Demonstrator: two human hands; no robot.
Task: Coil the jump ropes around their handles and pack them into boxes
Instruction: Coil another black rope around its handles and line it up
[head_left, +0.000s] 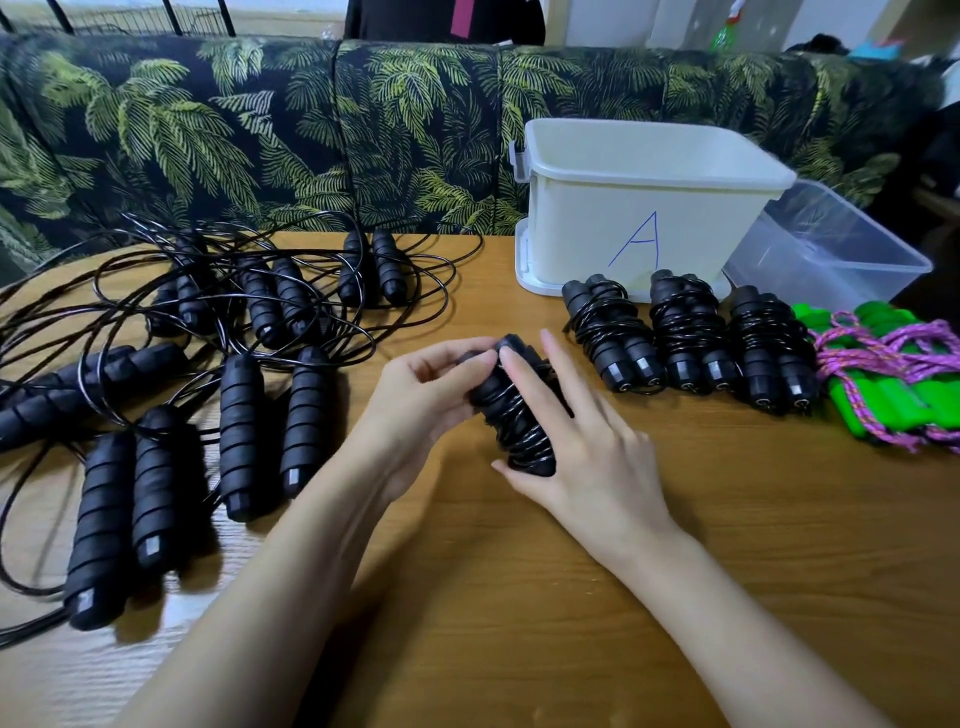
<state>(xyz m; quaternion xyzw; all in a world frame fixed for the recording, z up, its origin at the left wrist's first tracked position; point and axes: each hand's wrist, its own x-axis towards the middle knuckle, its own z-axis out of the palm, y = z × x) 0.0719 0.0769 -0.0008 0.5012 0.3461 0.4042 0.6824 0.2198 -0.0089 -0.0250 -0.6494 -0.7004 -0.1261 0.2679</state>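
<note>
You are sitting in what looks like a home living room. A palm-print sofa (311, 130) is running along behind the wooden table (675, 597) you are working at.

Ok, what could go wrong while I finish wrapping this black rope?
Your left hand grips the coiled rope and your right hand rests against it; releasing early may let the coils spring loose. The loose ropes on the left overlap, so pulling one could drag others.
</note>
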